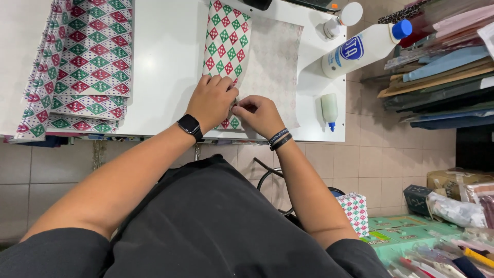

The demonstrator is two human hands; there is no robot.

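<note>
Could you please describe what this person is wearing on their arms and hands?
Both arms are bare below short black sleeves. The left wrist carries a black smartwatch with a dark square face; the right wrist has dark braided bracelets. No gloves or rings show.

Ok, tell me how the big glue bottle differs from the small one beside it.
The big glue bottle is far larger than the small glue bottle. The big one lies slanted with its blue cap toward the upper right and carries a blue label; the small one points its blue tip toward the table's near edge and shows no label. Both are whitish, blue-tipped and lie on the white table.
</note>
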